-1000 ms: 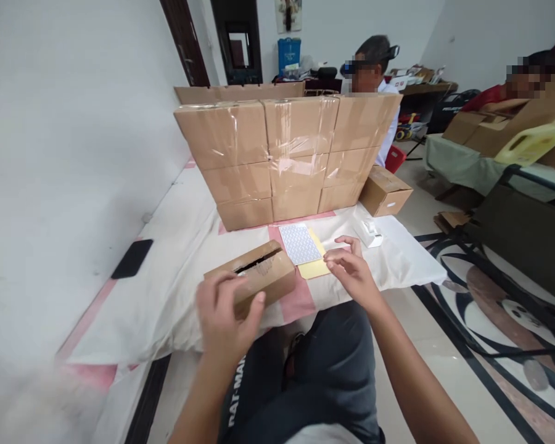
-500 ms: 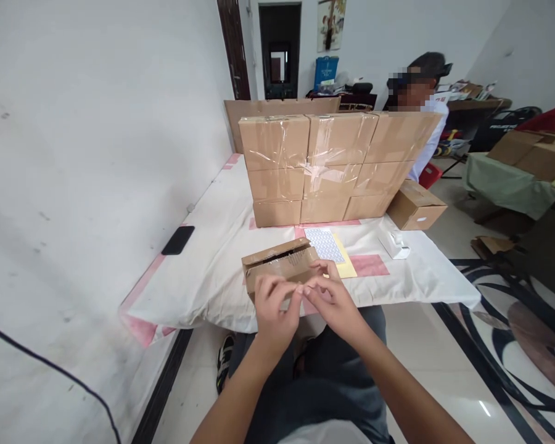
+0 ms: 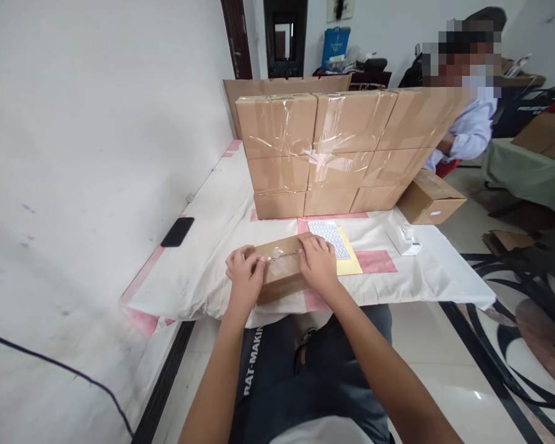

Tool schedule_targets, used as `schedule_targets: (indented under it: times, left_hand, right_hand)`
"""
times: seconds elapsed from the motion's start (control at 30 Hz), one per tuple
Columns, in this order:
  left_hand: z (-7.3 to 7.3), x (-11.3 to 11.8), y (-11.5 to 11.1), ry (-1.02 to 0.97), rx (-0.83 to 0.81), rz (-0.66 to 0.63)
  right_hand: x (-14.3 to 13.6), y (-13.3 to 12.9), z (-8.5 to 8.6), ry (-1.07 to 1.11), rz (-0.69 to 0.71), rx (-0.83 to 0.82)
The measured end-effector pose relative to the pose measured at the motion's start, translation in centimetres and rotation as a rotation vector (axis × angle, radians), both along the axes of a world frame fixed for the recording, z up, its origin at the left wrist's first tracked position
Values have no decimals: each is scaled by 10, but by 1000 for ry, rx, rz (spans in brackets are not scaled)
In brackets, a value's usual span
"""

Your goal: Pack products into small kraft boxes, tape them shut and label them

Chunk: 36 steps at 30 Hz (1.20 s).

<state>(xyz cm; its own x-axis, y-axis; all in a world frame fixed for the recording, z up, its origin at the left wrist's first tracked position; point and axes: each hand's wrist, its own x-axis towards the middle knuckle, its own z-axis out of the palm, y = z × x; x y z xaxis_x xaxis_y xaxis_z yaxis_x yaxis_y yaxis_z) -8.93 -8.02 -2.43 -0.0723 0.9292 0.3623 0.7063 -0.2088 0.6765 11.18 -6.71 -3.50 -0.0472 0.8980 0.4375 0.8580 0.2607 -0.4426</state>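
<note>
I press my left hand [image 3: 244, 270] and right hand [image 3: 318, 264] flat on the small cardboard box [image 3: 280, 271] at the table [image 3: 203, 271] edge, fingers pinning its taped top, neither grip closed.

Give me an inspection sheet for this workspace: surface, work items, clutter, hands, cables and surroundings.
Surface: white cloth-covered table with pink stripes.
Work items: small brown cardboard box with clear tape on top, near the table's front edge.
Clutter: white dotted sticker sheet on yellow paper; black phone; white tape dispenser; stack of taped cardboard boxes.
Hands: left hand and right hand press on the box top.
Cables: thin black cable at the lower left.
Surroundings: white wall; seated person behind the stack.
</note>
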Motion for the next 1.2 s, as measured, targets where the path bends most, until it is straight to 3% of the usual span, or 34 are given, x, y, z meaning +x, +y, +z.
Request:
schedule_targets:
  times: [0.13,0.43,0.6,0.7,0.83,0.9,0.97,1.07,1.13,1.2]
  left_hand:
    - [-8,-2,11,84,-1,-46]
    - [0,-11,21,375,-12,-53]
    - [-12,-17,41,203,-221,-149]
    - [-17,-19,54,115,-222,-205]
    - [-19,-20,61,102,-229,-219]
    - [-19,-22,62,108,-244,-233]
    - [-21,-24,61,140,-261,-244]
    - [-25,-27,60,203,-277,-251]
    - [-29,-29,60,216,-278,-244]
    - [-33,-30,62,212,-275,-234]
  right_hand:
    - [-8,-2,-10,-71,-88,47]
    - [-12,-2,-8,-108,-91,30]
    - [-10,-3,-6,-129,-65,11]
    - [-12,-5,-2,-95,-43,-6]
    - [2,-7,-7,163,73,4]
    - [34,-1,-16,485,74,34]
    - [91,9,-24,851,-77,79]
    - [214,23,-24,1256,-408,221]
    - [298,27,-13,1486,-566,282]
    - [368,27,2,1574,-714,359]
